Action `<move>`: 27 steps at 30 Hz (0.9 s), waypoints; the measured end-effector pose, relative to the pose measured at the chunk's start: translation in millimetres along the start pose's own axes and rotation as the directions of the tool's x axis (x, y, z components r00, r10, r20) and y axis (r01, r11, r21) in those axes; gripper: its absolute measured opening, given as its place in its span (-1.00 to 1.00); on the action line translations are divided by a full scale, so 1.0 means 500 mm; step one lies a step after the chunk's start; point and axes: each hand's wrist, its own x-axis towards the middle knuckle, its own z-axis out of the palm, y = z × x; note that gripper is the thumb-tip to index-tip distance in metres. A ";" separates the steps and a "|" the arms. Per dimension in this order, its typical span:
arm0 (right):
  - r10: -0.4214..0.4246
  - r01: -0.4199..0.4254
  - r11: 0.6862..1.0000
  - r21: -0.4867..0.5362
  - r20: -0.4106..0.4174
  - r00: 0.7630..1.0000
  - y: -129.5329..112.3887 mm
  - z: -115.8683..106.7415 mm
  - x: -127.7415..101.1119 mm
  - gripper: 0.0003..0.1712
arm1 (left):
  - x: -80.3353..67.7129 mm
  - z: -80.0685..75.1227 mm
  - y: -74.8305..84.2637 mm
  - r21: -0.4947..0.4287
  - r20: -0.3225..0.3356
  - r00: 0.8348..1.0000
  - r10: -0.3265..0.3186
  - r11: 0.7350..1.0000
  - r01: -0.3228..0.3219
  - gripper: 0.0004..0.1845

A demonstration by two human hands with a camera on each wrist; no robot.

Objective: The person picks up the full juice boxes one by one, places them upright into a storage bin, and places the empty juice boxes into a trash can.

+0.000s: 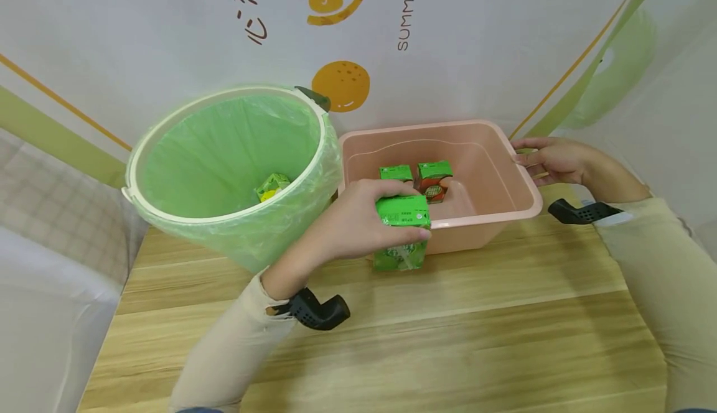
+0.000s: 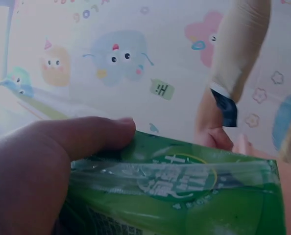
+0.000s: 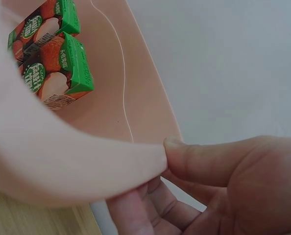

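My left hand (image 1: 358,223) grips a green juice box (image 1: 402,239) at the near rim of a pink plastic basin (image 1: 386,136). In the left wrist view the thumb lies along the top edge of that juice box (image 2: 184,181), and a clear-wrapped straw runs along its side. At the basin's right end my right hand (image 1: 551,158) pinches the rim, thumb on top and fingers curled beneath, as the right wrist view also shows. Inside the basin stand two red-and-green juice boxes (image 1: 434,183), side by side; the left one is partly hidden behind my left hand.
Left of the basin stands a bin (image 1: 325,136) lined with a green plastic bag, its white rim higher than the basin. A green-and-yellow carton (image 1: 272,186) lies inside it. Both containers rest on a wooden table (image 1: 448,338) against a printed curtain (image 1: 476,46).
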 end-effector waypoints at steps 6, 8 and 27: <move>-0.002 0.002 1.000 0.002 -0.002 1.000 0.001 0.001 0.001 -0.80 | 0.056 0.000 0.017 0.030 -0.029 1.000 0.011 0.999 -0.011 -0.55; -0.002 0.002 1.000 -0.001 -0.002 1.000 0.002 0.001 0.002 -0.79 | 0.072 -0.003 0.020 0.036 -0.029 0.999 0.013 0.999 -0.012 -0.54; -0.006 0.006 1.000 -0.014 -0.010 1.000 -0.002 0.003 0.000 -0.70 | 0.204 -0.019 0.004 -0.007 0.050 0.991 -0.125 0.992 0.126 -0.54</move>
